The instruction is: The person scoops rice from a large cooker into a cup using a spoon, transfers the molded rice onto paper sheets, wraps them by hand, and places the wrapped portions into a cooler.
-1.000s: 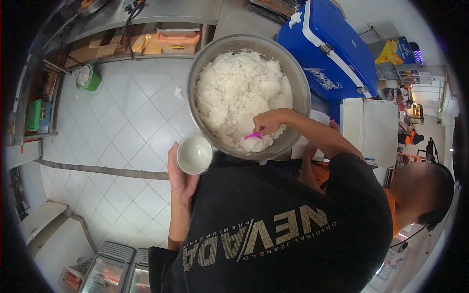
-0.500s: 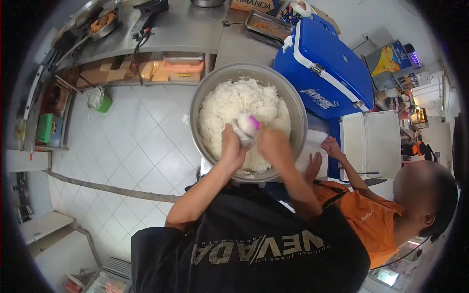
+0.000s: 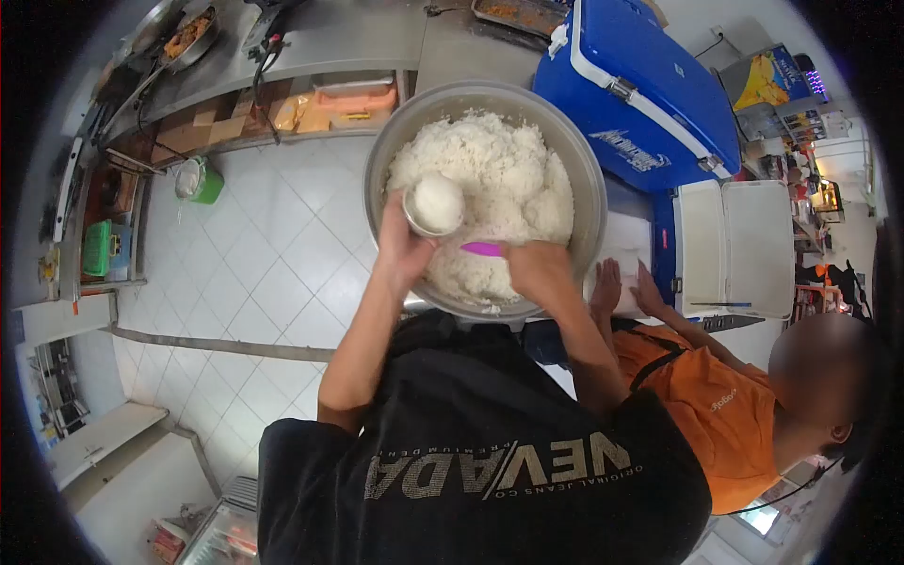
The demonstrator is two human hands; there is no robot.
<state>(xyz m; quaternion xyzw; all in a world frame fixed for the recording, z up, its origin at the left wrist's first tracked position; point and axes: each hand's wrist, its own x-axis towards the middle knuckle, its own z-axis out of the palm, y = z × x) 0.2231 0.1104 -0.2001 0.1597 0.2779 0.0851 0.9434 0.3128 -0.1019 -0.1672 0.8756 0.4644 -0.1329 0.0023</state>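
Hands drawn apart since last frame, forearms slanting up-frame, my left hand grips the rice-heaped cup beyond its palm, centre-left, my right hand closed on the purple scoop projecting leftward.

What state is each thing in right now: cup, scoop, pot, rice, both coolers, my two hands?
Cup: heaped with rice, upright enough to hold it.
Scoop: gripped, over the pot.
Pot: uncovered.
Rice in pot: mounded, lower on the near side.
Blue cooler: lid closed.
Cooler beside it: lid open.
Left hand: holding cup.
Right hand: holding scoop.
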